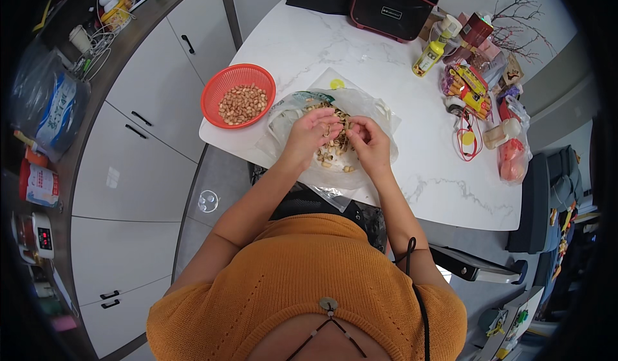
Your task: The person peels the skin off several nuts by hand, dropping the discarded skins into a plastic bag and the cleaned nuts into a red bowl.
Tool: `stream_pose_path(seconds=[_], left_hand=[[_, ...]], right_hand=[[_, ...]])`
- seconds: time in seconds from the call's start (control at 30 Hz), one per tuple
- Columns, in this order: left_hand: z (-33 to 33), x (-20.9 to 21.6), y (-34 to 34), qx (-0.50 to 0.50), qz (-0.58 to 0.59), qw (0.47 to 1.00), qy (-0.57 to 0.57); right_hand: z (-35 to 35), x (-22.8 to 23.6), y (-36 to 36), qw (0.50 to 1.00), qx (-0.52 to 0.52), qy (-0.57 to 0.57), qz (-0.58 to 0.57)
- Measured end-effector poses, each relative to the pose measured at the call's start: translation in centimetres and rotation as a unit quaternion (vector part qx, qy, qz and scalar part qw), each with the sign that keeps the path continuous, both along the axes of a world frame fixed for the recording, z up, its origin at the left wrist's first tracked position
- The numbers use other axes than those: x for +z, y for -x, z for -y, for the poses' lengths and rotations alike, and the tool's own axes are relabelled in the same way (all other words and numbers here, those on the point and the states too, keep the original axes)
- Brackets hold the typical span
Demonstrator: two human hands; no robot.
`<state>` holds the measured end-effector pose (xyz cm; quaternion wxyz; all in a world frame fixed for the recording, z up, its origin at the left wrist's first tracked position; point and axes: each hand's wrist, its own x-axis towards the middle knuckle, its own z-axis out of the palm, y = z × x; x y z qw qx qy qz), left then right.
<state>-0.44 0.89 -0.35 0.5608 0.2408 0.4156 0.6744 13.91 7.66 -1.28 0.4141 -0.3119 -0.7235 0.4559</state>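
A white translucent plastic bag (290, 113) lies spread on the table's near edge, with a heap of peanut shells and unshelled peanuts (335, 150) on it. Over the heap, my left hand (314, 135) is cupped with its fingers curled inward; small brownish bits show at its fingers. Close beside it, my right hand (373, 145) has thumb and forefinger pinched together. What is between those fingertips is too small to make out. To the left of the bag stands a red plastic basket (238, 70), holding many shelled reddish-brown peanuts (243, 104).
The white marble-patterned table (444, 187) carries a dark red appliance (389, 7) at the back. A yellow bottle (430, 55), snack packages (468, 87) and a bag of red fruit (513, 155) crowd its right side. White cabinets (151, 65) curve along the left.
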Motion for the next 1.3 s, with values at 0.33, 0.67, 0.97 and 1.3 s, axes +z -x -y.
stream_pose_path(seconds=[0.33, 0.67, 0.97, 1.3], left_hand=[[-0.1, -0.2, 1.0, -0.007, 0.243, 0.970, -0.021], [-0.2, -1.0, 0.7, -0.031, 0.157, 0.986, -0.048], [-0.5, -1.0, 0.4, -0.009, 0.177, 0.984, -0.032], [-0.6, -0.4, 1.0, 0.071, 0.205, 0.976, -0.035]], right_hand=[[0.8, 1.1, -0.1, 0.995, 0.003, -0.091, 0.050], [1.9, 1.5, 0.9, 0.963, 0.021, -0.252, 0.089], [1.7, 1.7, 1.3, 0.936, -0.031, -0.326, 0.132], [1.7, 1.3, 0.5, 0.956, 0.011, -0.252, 0.152]])
